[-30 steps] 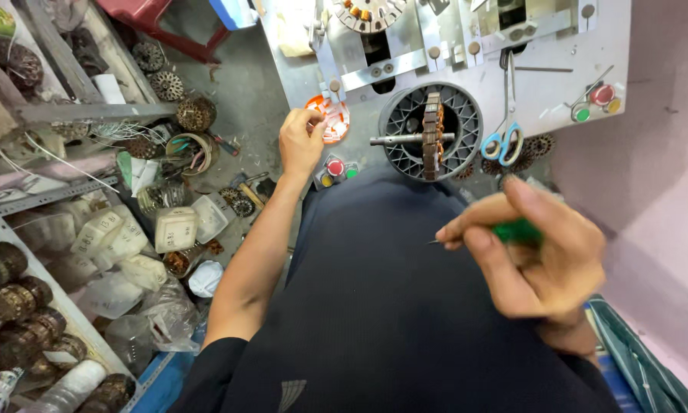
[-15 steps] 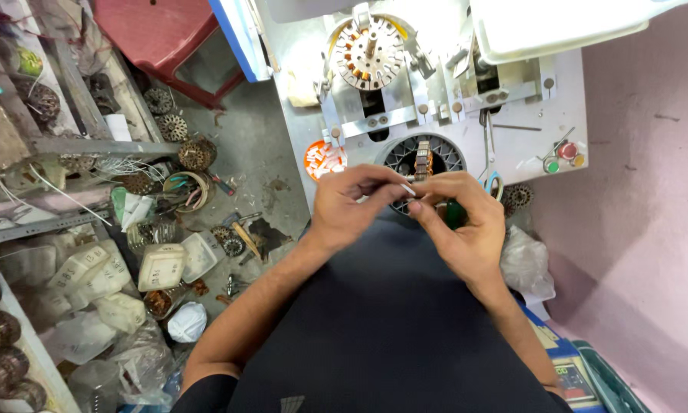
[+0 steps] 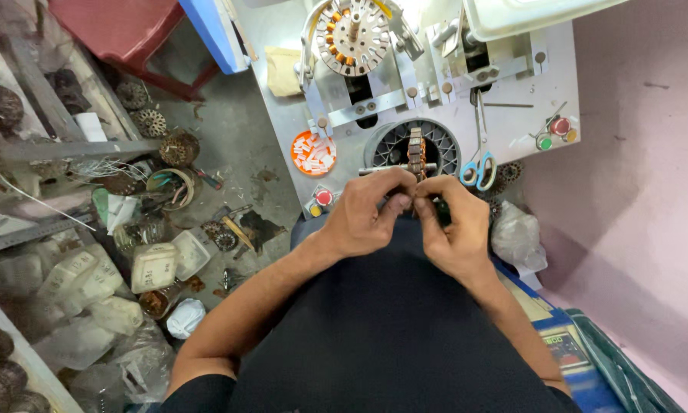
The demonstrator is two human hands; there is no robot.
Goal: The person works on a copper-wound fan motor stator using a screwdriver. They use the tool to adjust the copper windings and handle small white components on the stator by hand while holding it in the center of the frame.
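Stator core (image 3: 415, 150) is seated upright on a horizontal shaft (image 3: 382, 168) at the round fixture (image 3: 413, 145), just above both hands. Left hand (image 3: 363, 218) and right hand (image 3: 455, 233) are pressed together fingertip-to-fingertip beneath it; pinched item can't be made out. Scissors (image 3: 478, 164) are lying beside.

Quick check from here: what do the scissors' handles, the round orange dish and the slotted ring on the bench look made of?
Scissors: handles look like glossy blue plastic, blades bare grey metal. Orange dish: seems plastic, uniform bright colour, holding small white pieces. Slotted ring: probably dull grey metal, with a brownish stacked core at its middle, just beyond both hands.
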